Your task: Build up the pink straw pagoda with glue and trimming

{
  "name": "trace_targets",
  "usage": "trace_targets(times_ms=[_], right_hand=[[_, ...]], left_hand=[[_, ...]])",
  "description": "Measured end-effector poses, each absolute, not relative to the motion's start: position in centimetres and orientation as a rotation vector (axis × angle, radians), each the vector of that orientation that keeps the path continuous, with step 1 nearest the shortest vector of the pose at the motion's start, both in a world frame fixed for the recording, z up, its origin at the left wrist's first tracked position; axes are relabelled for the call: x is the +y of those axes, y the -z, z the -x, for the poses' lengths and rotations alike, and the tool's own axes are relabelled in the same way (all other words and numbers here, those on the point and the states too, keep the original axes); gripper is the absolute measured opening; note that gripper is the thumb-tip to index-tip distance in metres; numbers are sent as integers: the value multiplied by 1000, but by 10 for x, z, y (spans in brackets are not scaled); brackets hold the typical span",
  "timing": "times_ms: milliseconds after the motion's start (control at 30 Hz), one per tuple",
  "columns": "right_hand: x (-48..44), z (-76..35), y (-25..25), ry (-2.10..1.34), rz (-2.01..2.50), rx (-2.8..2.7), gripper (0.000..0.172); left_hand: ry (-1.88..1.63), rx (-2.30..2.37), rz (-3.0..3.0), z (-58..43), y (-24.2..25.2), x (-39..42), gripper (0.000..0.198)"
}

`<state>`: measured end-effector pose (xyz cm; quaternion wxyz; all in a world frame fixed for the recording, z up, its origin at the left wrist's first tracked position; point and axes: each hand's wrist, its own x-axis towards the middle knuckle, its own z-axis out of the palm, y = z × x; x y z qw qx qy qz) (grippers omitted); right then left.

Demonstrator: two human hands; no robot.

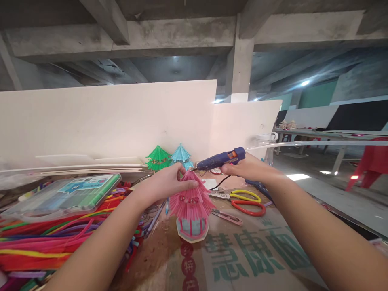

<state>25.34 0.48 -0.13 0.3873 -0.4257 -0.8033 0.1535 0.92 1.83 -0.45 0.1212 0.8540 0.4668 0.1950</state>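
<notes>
Left hand: it was partly closed about the upper roof of the pink pavilion model, with the thumb on the near side; the other fingers were partly hidden.
Right hand: it was closed around the handle of the blue hot glue gun.
Pavilion: it stood nearly upright over the printed cardboard, between the two forearms, with two tiers of pink roof above a pale, many-sided base.
Nozzle: it pointed to the left, at the roof peak; whether it touched the peak, I could not tell.
Glue stick: this long, clear stick came out from the rear of the gun.
Behind: a green roof model and a light blue roof model were side by side, before the white board.
Right of the pavilion: scissors with one yellow and one red handle lay there.
Left side: a clear plastic case was lying upon colourful pipe cleaners.
</notes>
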Motion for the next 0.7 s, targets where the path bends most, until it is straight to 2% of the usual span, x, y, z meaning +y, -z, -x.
trace_targets(times_ms=[167, 367, 700], right_hand=[[6, -254, 2, -396, 1084, -2039, 40], [5, -253, 2, -396, 1117, -2029, 38], [3, -249, 1, -429, 1128, -2021, 32]], left_hand=[[-534, 1327, -2531, -5, -2, 20, 47], [-473, 1249, -2537, 9, -13, 26, 55], [-397, 1275, -2510, 2, -10, 19, 43]])
